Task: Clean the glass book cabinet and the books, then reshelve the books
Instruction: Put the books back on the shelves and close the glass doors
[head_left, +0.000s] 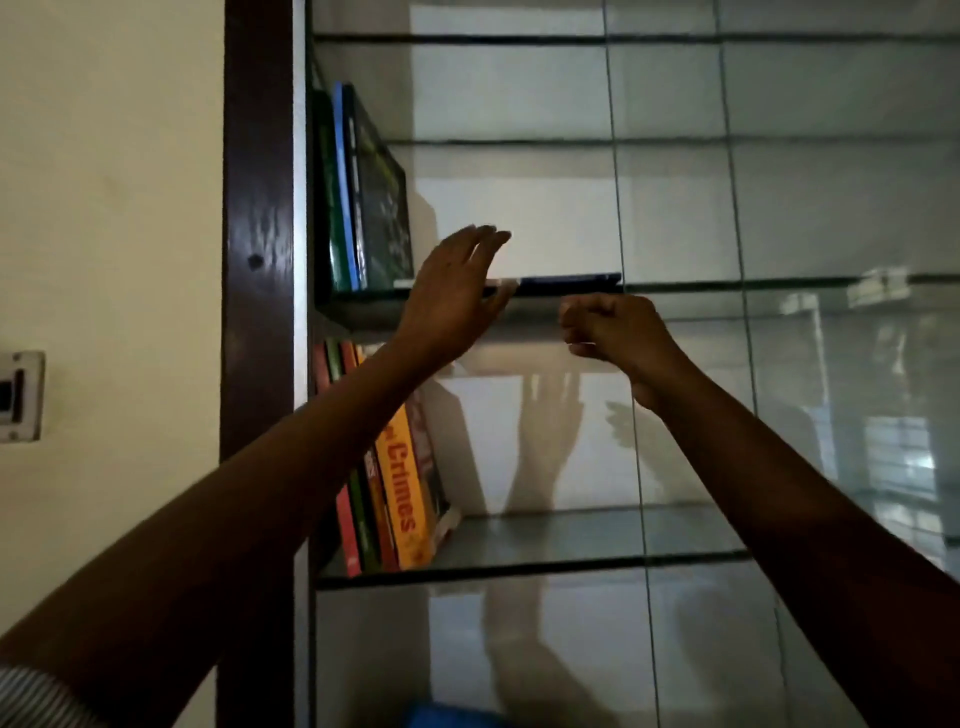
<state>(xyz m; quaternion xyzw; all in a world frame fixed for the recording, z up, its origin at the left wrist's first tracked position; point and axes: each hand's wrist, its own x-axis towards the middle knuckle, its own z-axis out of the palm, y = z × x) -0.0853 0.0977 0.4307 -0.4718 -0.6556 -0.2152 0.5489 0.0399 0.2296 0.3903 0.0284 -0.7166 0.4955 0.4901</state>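
Note:
The glass book cabinet (675, 208) fills the view, with glass shelves inside a dark wooden frame (257, 234). Three books (363, 208) lean at the left of the upper shelf. A dark blue book (566, 280) lies flat on that shelf beside them. My left hand (457, 296) is raised with straight fingers in front of the flat book's left end. Just below the shelf edge, under the flat book, my right hand (608, 330) has its fingers curled, and nothing shows in it. Several books (400, 483), one orange, lean on the lower shelf.
A glass pane (857, 389) with window reflections covers the cabinet's right side. A wall switch (18, 395) sits on the cream wall at the left. Part of a blue object (452, 717) shows at the bottom edge.

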